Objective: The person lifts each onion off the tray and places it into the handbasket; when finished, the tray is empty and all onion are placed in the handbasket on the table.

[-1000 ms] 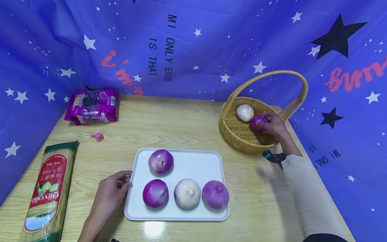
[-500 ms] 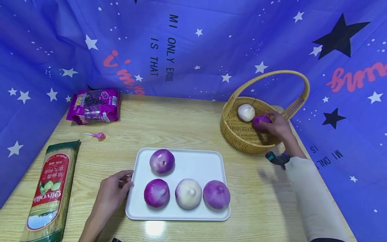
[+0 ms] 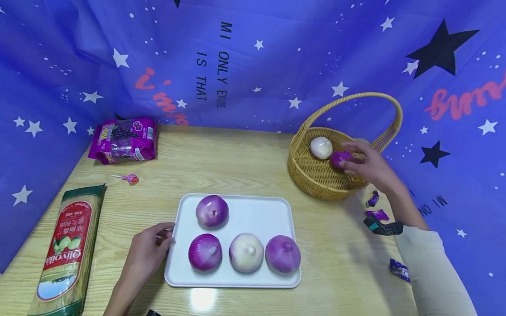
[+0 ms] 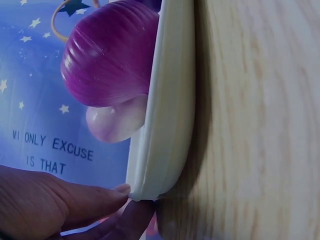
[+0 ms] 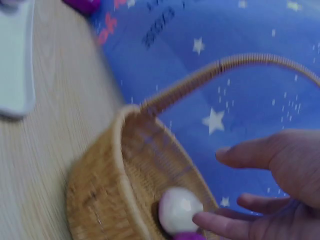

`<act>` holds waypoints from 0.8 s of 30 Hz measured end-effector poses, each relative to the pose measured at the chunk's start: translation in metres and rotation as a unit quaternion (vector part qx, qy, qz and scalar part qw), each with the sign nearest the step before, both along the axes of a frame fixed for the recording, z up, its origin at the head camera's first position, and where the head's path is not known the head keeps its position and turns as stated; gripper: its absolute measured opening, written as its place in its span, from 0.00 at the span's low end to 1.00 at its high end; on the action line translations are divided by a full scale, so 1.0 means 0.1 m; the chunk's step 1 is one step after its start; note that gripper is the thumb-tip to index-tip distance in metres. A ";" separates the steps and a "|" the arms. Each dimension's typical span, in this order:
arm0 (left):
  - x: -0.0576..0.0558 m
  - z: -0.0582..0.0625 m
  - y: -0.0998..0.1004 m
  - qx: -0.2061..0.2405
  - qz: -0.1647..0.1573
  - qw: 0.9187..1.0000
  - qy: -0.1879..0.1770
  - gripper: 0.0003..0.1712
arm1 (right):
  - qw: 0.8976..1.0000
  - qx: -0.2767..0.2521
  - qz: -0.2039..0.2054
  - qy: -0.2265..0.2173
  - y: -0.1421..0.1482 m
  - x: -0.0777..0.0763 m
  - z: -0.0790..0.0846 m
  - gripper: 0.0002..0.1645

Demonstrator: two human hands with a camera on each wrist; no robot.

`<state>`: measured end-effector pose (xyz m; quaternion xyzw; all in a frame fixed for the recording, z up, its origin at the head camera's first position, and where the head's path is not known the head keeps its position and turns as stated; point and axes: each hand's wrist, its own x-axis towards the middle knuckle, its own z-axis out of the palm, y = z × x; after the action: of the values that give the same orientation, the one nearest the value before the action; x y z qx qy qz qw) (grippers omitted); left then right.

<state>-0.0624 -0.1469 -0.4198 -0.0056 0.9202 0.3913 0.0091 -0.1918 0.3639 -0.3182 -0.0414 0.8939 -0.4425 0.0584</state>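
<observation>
Spread fingers of the right hand (image 3: 371,166) hang at a purple onion (image 3: 339,159) in the wicker basket (image 3: 316,185), just beside a white onion (image 3: 321,148); whether a fingertip touches the purple one, I can't quite tell. The left hand (image 3: 147,246) pinches the edge of the white tray (image 3: 261,215), where four more onions (image 3: 246,253) sit.

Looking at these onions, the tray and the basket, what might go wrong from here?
The right hand overlaps the foot of the handle in the head view; it might snag and tip the wicker basket.

The rightmost purple onion sits at the white tray's edge; a tug from the left hand could roll it off.
</observation>
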 end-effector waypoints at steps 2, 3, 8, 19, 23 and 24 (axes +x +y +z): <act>0.00 -0.01 0.01 -0.001 -0.002 1.000 0.001 0.17 | 1.000 -0.020 0.021 0.000 -0.06 0.08 0.01 0.34; 0.00 -0.01 0.01 -0.001 -0.002 1.000 0.002 0.17 | 0.999 -0.024 0.033 0.000 -0.11 0.11 0.02 0.33; 0.00 -0.02 0.01 -0.003 0.002 1.000 0.002 0.17 | 0.994 -0.043 0.097 0.010 -0.40 0.16 0.08 0.32; -0.02 -0.03 0.02 0.005 0.004 1.000 -0.005 0.17 | 0.952 -0.039 0.292 -0.085 -0.99 0.42 -0.16 0.33; -0.02 -0.03 0.02 0.001 0.007 1.000 -0.006 0.17 | 0.928 -0.014 0.344 -0.139 -1.11 0.58 -0.34 0.32; -0.02 -0.04 0.02 0.001 0.007 1.000 -0.006 0.17 | 0.924 -0.007 0.353 -0.147 -1.13 0.61 -0.37 0.32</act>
<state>-0.0646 -0.1453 -0.4234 -0.0140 0.9196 0.3924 0.0120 -0.1309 0.2509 -0.3556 -0.2886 0.7996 -0.4009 0.3414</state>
